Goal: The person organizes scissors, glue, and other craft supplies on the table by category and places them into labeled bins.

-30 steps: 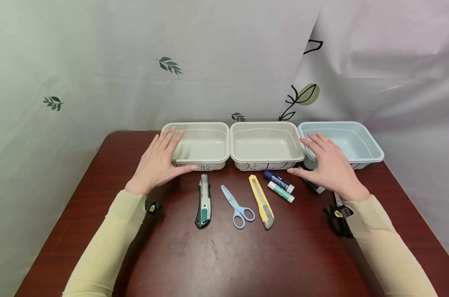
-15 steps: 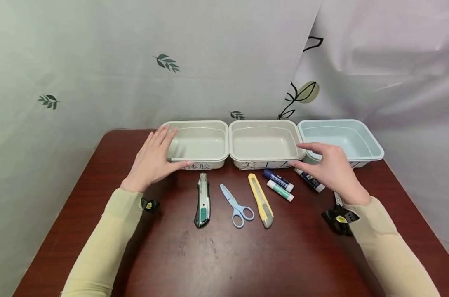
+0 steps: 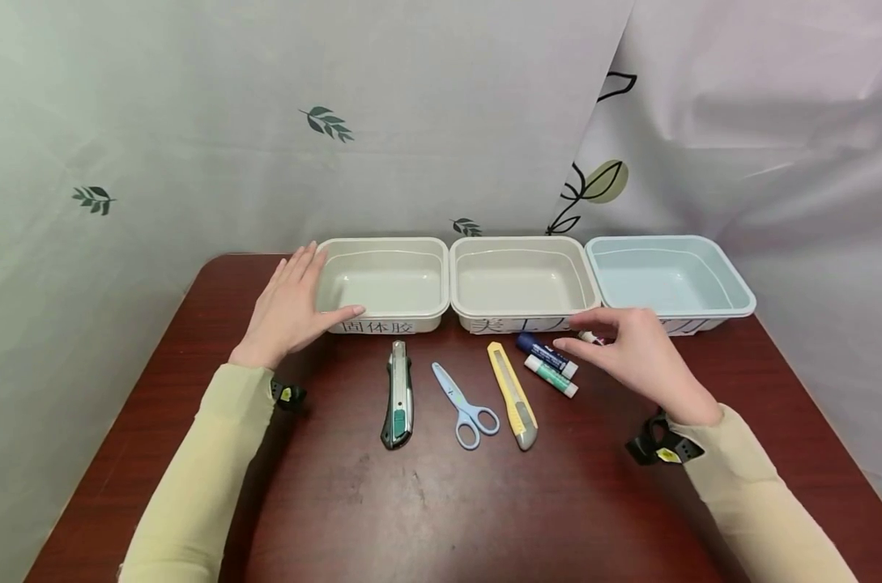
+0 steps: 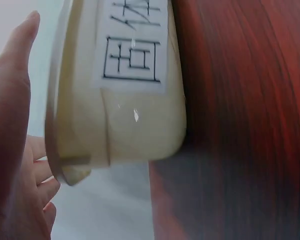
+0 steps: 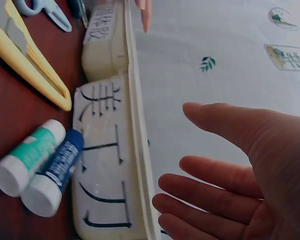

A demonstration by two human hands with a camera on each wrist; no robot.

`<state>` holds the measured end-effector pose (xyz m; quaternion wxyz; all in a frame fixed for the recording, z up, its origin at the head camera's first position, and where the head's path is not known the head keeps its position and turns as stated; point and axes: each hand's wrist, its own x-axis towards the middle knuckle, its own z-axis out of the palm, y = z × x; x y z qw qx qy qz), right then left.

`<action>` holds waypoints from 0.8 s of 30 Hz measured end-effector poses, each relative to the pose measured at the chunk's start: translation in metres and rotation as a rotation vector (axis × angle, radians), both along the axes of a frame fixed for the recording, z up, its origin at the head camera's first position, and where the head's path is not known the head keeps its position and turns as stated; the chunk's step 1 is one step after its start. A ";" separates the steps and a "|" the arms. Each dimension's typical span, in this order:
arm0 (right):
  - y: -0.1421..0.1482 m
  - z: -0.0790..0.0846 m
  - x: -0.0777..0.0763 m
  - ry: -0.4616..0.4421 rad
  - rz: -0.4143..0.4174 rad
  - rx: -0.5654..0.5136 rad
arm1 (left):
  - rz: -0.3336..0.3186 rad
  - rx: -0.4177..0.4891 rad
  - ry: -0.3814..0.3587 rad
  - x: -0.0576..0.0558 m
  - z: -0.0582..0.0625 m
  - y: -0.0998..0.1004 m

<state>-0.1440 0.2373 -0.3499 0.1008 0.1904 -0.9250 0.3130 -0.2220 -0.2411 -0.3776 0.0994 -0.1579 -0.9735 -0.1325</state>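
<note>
My left hand (image 3: 283, 312) is at the left end of the left cream bin (image 3: 385, 279), fingers straight and thumb extended over its front rim. In the head view my right hand (image 3: 641, 356) is held over the table in front of the light blue bin (image 3: 674, 279), its thumb and fingers apart. Beneath its fingers a glue stick (image 3: 592, 337) shows only in part. Just left of the thumb lie a dark blue glue stick (image 3: 546, 355) and a green one (image 3: 551, 376). In the right wrist view nothing sits between the right fingers.
A middle cream bin (image 3: 524, 279) stands between the other two, with a label on its front. Before the bins lie a green-and-black utility knife (image 3: 398, 397), light blue scissors (image 3: 466, 405) and a yellow box cutter (image 3: 513, 397). A patterned curtain (image 3: 411, 121) hangs behind.
My right hand has moved down and toward me from the blue bin, covering most of a glue stick. My left hand has shifted slightly left. Dark-handled scissors have become hidden by the right wrist.
</note>
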 end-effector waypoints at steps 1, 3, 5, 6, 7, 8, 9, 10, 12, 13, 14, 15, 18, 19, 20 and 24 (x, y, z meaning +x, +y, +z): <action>-0.001 -0.002 0.001 -0.017 0.004 0.001 | 0.008 -0.005 -0.008 -0.001 -0.001 -0.002; -0.002 -0.007 0.003 -0.058 0.008 -0.005 | 0.025 -0.013 -0.018 -0.003 -0.001 -0.004; -0.003 -0.012 0.004 -0.094 0.002 0.002 | 0.038 -0.009 -0.029 -0.004 -0.002 -0.007; -0.003 -0.015 0.005 -0.110 -0.003 0.008 | 0.045 -0.008 -0.032 -0.005 -0.003 -0.008; -0.003 -0.017 0.005 -0.124 -0.008 0.016 | 0.052 -0.007 -0.038 -0.005 -0.003 -0.009; -0.003 -0.019 0.005 -0.135 -0.013 0.022 | 0.057 -0.005 -0.042 -0.005 -0.004 -0.010; -0.003 -0.021 0.005 -0.146 -0.018 0.033 | 0.060 -0.004 -0.047 -0.006 -0.005 -0.011; -0.003 -0.024 0.005 -0.158 -0.023 0.045 | 0.062 -0.003 -0.052 -0.006 -0.006 -0.012; -0.002 -0.029 0.004 -0.185 -0.028 0.055 | 0.065 -0.007 -0.056 -0.007 -0.008 -0.013; -0.002 -0.031 0.004 -0.201 -0.026 0.055 | 0.065 -0.007 -0.059 -0.007 -0.009 -0.013; -0.001 -0.034 0.003 -0.214 -0.025 0.056 | 0.065 -0.009 -0.061 -0.007 -0.010 -0.014; -0.001 -0.037 0.002 -0.222 -0.023 0.060 | 0.066 -0.012 -0.063 -0.008 -0.011 -0.015; 0.001 -0.042 0.000 -0.235 -0.017 0.063 | 0.068 -0.023 -0.079 -0.008 -0.013 -0.016; 0.001 -0.044 -0.001 -0.236 -0.015 0.064 | 0.068 -0.026 -0.083 -0.007 -0.013 -0.017; 0.002 -0.045 -0.001 -0.236 -0.013 0.067 | 0.067 -0.031 -0.085 -0.007 -0.013 -0.017; 0.004 -0.049 -0.003 -0.251 -0.008 0.074 | 0.059 -0.040 -0.079 -0.008 -0.013 -0.017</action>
